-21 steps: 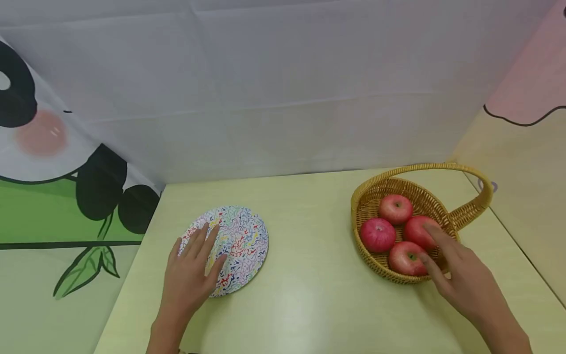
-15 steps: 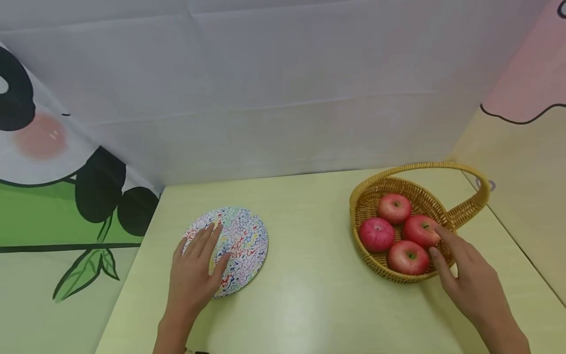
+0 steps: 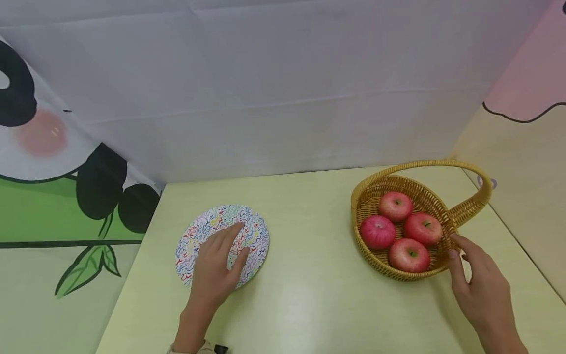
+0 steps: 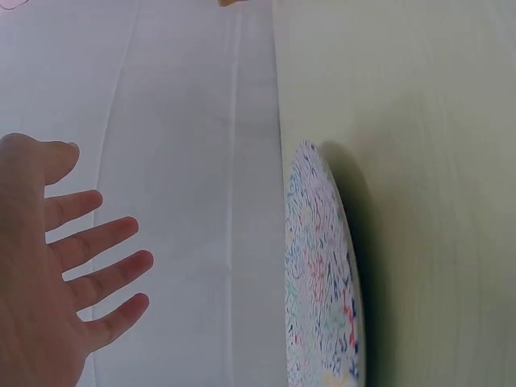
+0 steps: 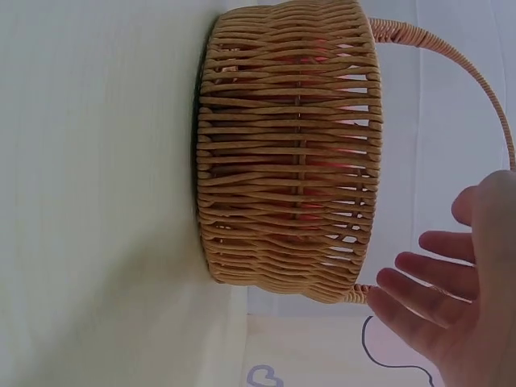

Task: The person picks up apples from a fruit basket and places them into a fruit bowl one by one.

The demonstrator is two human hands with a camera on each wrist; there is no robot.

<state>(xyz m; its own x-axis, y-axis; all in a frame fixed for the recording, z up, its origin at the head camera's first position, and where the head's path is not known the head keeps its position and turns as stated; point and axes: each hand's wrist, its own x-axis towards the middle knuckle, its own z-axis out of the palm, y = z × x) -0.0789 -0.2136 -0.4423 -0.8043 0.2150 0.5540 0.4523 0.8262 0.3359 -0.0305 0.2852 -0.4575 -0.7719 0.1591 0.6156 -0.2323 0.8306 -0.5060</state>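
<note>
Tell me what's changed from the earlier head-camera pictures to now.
The left hand shifted rightward over the speckled disc. The right hand moved right, off the apples to the near-right side of the basket. Neither hand holds anything. Disc, basket and fruit stayed put.

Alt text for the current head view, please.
A person's left hand hovers above a round, colourfully squiggled disc on a pale table; the right hand is beside a handled wicker basket. The basket holds three red apples and one pinkish-purple round item. Whitish cloth forms the backdrop.
</note>
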